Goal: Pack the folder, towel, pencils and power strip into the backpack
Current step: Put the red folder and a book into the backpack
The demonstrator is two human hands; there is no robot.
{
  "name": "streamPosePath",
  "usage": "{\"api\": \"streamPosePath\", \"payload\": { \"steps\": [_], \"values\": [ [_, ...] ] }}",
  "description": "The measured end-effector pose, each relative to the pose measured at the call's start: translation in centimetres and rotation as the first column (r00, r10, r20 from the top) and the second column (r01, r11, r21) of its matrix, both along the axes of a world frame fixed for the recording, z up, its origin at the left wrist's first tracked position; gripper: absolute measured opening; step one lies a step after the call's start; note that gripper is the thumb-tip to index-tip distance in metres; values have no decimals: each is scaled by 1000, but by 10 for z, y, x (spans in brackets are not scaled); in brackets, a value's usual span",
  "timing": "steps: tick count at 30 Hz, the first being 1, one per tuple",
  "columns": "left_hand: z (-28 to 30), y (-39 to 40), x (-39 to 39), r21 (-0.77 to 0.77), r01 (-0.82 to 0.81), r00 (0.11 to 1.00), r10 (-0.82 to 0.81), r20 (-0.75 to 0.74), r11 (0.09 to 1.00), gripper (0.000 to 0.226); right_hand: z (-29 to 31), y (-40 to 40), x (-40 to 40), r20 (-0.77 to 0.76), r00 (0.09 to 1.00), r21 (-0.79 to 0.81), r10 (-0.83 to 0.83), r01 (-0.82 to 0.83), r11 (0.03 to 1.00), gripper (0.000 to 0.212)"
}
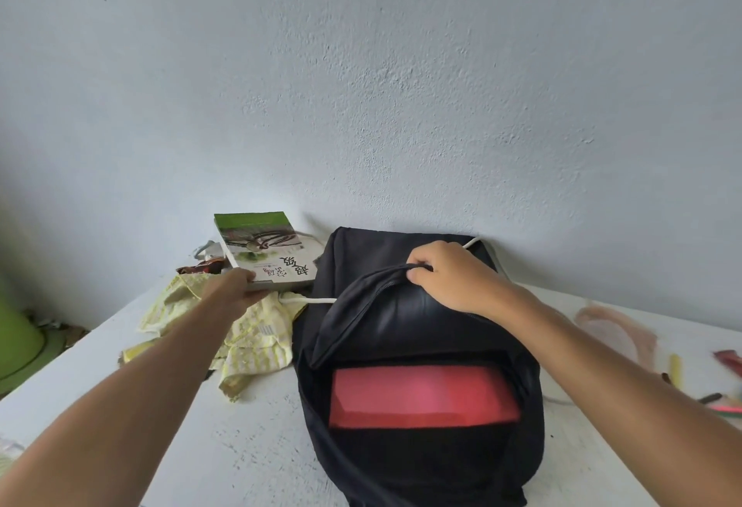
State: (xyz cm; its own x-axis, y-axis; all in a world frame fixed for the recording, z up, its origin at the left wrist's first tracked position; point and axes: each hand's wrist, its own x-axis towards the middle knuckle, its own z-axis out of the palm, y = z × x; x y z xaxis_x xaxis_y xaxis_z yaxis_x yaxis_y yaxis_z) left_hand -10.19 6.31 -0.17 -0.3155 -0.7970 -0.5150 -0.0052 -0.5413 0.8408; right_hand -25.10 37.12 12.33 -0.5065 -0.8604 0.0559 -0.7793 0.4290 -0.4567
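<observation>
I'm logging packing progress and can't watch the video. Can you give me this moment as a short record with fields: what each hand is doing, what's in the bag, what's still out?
left hand: grips the near edge of a green-and-white book, left of the bag
right hand: holds up the backpack's top flap
backpack: black, lying on the white table, main compartment open
inside: red folder
still out: yellow-checked towel under the left forearm; pencils at the right edge
power strip: only a white cord shows

White table (257, 438): backpack (417, 458), towel (257, 330), maybe pencils (675, 370).
</observation>
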Motion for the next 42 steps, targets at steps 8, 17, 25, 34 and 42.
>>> {"api": "streamPosePath", "payload": {
  "steps": [8, 17, 25, 34, 42],
  "values": [
    [70, 13, 16, -160, -62, 998, 56, -40, 985, 13, 5, 3, -6, -10, 1000, -34, -21, 21, 999, 18],
    [128, 51, 71, -227, 67, 949, -132, -285, 972, 9, -2, 0, -21, -90, 975, -57, -201, 197, 979, 24],
    [171, 122, 94, -332, 320, 779, -446, -440, 887, 37, 0, -6, -49, 291, 940, -176, -178, 236, 956, 24],
    [116, 175, 89, -402, 757, 475, -856, -203, 515, 63, 32, 18, -46, 531, 845, -331, -65, 277, 902, 8],
    [77, 231, 79, -237, 530, 774, -579, -257, 814, 21, 59, 19, -10, 322, 947, -434, -19, 165, 885, 12]
  ]
}}
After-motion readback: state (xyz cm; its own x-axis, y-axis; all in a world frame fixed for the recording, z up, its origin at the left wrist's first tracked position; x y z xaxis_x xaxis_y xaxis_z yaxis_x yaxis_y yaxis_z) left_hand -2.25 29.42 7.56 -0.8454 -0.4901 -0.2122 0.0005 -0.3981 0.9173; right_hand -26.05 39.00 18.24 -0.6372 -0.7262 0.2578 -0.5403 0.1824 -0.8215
